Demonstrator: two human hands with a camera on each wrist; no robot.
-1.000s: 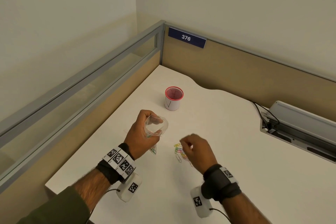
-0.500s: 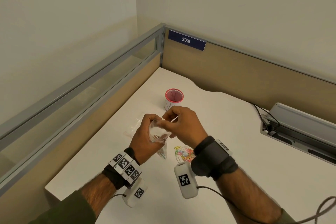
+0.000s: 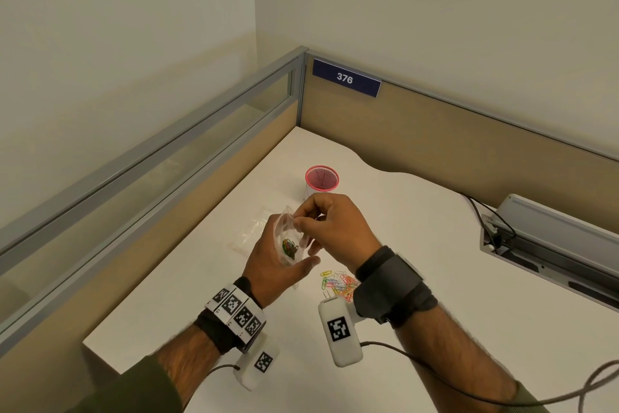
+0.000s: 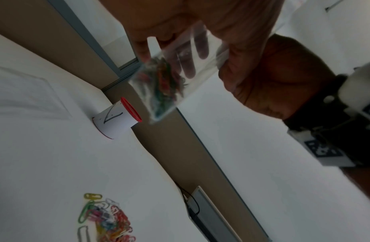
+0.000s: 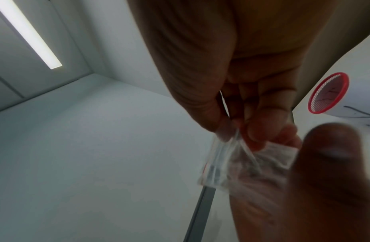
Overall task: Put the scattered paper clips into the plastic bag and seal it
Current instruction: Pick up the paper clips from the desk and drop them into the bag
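Clear small plastic bag hangs in the cupped left hand, mouth upward; the right hand pinches its top edge from above. Loose coloured paper clips lie on the white desk, directly under the right wrist, nearer that hand.

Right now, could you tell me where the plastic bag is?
In the head view, the plastic bag is held above the desk between both hands, just left of the loose paper clips.

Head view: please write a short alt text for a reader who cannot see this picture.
Over a white desk, the left hand holds a small clear plastic bag with coloured paper clips inside, while the right hand pinches its top edge. More paper clips lie in a pile on the desk, and a red-rimmed cup stands behind the hands.
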